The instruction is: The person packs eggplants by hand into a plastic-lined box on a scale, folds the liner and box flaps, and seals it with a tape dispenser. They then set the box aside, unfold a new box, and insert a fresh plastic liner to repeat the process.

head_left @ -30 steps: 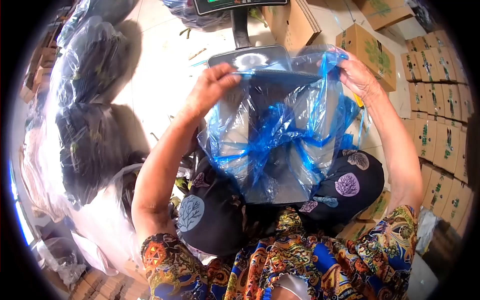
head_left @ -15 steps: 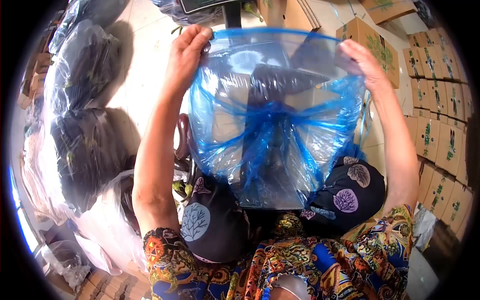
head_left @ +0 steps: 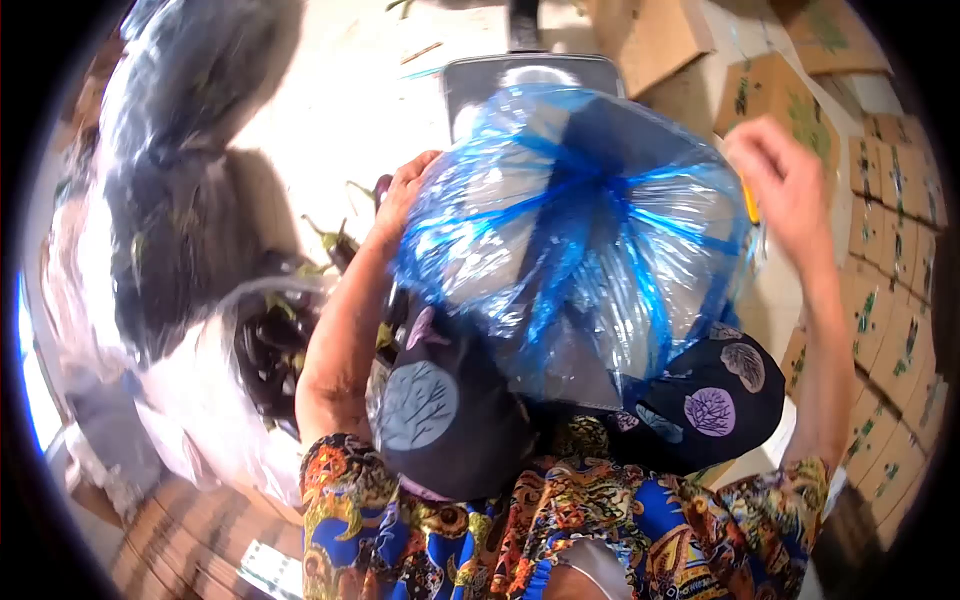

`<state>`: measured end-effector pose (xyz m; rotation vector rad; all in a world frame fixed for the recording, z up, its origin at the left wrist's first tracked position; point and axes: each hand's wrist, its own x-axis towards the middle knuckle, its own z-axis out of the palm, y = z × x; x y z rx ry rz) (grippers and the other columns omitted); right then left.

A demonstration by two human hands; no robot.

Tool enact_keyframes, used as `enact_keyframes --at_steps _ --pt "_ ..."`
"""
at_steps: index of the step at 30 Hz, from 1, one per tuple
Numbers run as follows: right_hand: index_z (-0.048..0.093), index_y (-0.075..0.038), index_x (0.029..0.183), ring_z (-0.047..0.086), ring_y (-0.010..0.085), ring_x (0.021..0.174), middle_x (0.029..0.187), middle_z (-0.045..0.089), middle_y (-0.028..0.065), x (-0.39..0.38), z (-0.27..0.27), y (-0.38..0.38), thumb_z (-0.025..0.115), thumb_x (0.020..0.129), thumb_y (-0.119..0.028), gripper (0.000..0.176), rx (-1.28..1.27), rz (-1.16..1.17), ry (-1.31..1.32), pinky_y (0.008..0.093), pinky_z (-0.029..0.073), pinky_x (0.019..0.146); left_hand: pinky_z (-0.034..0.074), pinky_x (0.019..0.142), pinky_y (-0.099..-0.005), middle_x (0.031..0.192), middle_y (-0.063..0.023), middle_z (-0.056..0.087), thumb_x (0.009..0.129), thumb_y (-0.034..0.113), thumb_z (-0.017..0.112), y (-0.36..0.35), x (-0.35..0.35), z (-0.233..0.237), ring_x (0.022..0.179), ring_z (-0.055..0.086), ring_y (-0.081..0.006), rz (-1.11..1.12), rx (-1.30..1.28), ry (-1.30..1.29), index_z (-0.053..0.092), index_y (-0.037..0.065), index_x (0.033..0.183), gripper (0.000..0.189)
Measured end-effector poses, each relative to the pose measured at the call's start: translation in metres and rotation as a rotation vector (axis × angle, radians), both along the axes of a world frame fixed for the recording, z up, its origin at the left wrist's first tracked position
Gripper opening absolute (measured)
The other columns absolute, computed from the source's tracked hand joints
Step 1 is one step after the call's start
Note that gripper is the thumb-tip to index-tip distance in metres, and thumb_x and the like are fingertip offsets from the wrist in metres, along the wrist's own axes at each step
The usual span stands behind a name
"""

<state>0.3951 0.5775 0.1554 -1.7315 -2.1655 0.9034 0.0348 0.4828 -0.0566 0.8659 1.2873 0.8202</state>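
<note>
A translucent blue plastic bag [head_left: 560, 250], crinkled and gathered towards its middle, spreads between the wearer's knees. Pale and dark surfaces show through it. At its left edge is my left hand [head_left: 405, 195], closed, with the fingers partly hidden by the bag. My right hand [head_left: 785, 180] is raised at the bag's upper right edge, slightly blurred. Its fingers are curled with the tips right at the rim; I cannot tell what they hold. Just below them shows a small yellow piece [head_left: 751, 203]. Dark eggplants [head_left: 275, 340] lie beside my left forearm, in clear plastic.
A scale with a flat platform [head_left: 470, 85] stands beyond the bag. Large clear bags of dark produce [head_left: 175, 240] line the left. Cardboard boxes [head_left: 645, 35] stand at the upper right, and stacked cartons [head_left: 890, 260] fill the right side. A loose eggplant [head_left: 383, 187] lies past my left hand.
Both hands held the bag's rim stretched up and apart. My left hand has come down along the left side; my right has moved outward and down. The rim has dropped and rounded over.
</note>
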Motion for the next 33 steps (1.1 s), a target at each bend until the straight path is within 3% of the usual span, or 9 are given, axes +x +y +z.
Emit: enact_keyframes --at_steps 2,3,9,13,17,21,26,29,33 --pt "0.064 -0.001 0.094 0.062 0.0216 0.074 0.087 0.065 0.011 -0.054 0.006 -0.038 0.069 0.082 -0.02 0.023 -0.132 0.448 0.104 0.0304 0.049 0.067 0.049 0.081 -0.0276 0.098 -0.0043 0.067 0.097 0.027 0.052 -0.022 -0.017 -0.049 0.088 0.06 -0.0136 0.205 0.012 0.095 0.064 0.005 0.115 0.031" --pt "0.062 0.002 0.101 0.062 0.0308 0.094 0.101 0.064 0.0164 -0.066 -0.017 -0.051 0.072 0.079 -0.023 0.034 0.018 0.667 0.152 0.037 0.049 0.08 0.048 0.082 -0.0284 0.098 -0.0055 0.067 0.096 0.026 0.053 -0.038 -0.015 -0.037 0.09 0.06 -0.015 0.254 0.085 0.227 0.063 0.003 0.113 0.031" --pt "0.055 -0.003 0.123 0.043 0.0358 0.127 0.128 0.055 0.0198 -0.132 -0.089 -0.052 0.067 0.081 -0.033 0.053 -0.378 1.075 -0.97 0.0452 0.037 0.101 0.049 0.078 -0.0288 0.092 -0.0072 0.067 0.09 0.013 0.058 -0.184 -0.024 -0.018 0.086 0.062 -0.0152 0.519 -0.014 0.305 0.065 0.0 0.103 0.019" --pt "0.062 -0.011 0.117 0.044 0.0364 0.127 0.129 0.056 0.0184 -0.103 -0.218 -0.067 0.062 0.082 -0.024 0.037 -0.527 0.981 -0.525 0.0381 0.039 0.102 0.049 0.075 -0.0275 0.09 -0.0073 0.066 0.089 0.009 0.059 -0.29 -0.076 -0.052 0.083 0.062 -0.015 0.746 -0.031 0.616 0.065 0.001 0.103 0.017" --pt "0.063 -0.01 0.114 0.047 0.0371 0.121 0.124 0.057 0.019 -0.118 -0.206 -0.087 0.062 0.081 -0.022 0.035 -0.482 1.025 -0.685 0.0391 0.041 0.098 0.046 0.068 -0.0229 0.087 -0.0027 0.065 0.087 0.006 0.058 -0.36 -0.125 -0.042 0.075 0.057 -0.0103 1.088 -0.257 0.313 0.064 0.0 0.106 0.02" --pt "0.064 -0.009 0.111 0.049 0.0379 0.115 0.119 0.058 0.0196 -0.12 -0.201 -0.1 0.063 0.08 -0.02 0.033 -0.468 1.03 -0.756 0.04 0.042 0.095 0.049 0.079 -0.0275 0.097 -0.0091 0.068 0.087 0.011 0.06 -0.418 -0.139 -0.091 0.086 0.062 -0.0151 0.838 -0.386 0.741 0.062 -0.002 0.112 0.028" --pt "0.065 -0.008 0.107 0.052 0.0388 0.108 0.113 0.06 0.0203 -0.118 -0.197 -0.11 0.063 0.078 -0.018 0.03 -0.453 1.034 -0.801 0.0412 0.045 0.09 0.045 0.097 -0.0387 0.121 -0.0213 0.061 0.081 0.023 0.069 -0.362 -0.1 -0.107 0.111 0.06 -0.0313 0.765 -0.167 0.642 0.055 -0.001 0.126 0.053" --pt "0.065 -0.007 0.104 0.054 0.0394 0.103 0.109 0.061 0.0207 -0.119 -0.196 -0.115 0.063 0.077 -0.017 0.029 -0.445 1.035 -0.809 0.0419 0.046 0.087 0.047 0.091 -0.0432 0.112 -0.0257 0.061 0.075 0.029 0.073 -0.317 -0.081 -0.136 0.104 0.059 -0.0406 0.671 -0.105 0.861 0.044 0.0 0.133 0.071" --pt "0.066 -0.006 0.101 0.057 0.0401 0.097 0.104 0.062 0.0213 -0.119 -0.197 -0.119 0.063 0.076 -0.015 0.027 -0.44 1.031 -0.817 0.0429 0.048 0.084 0.049 0.085 -0.0437 0.102 -0.0229 0.064 0.067 0.033 0.078 -0.298 -0.095 -0.117 0.095 0.062 -0.0389 0.58 -0.297 0.794 0.047 0.003 0.123 0.071"
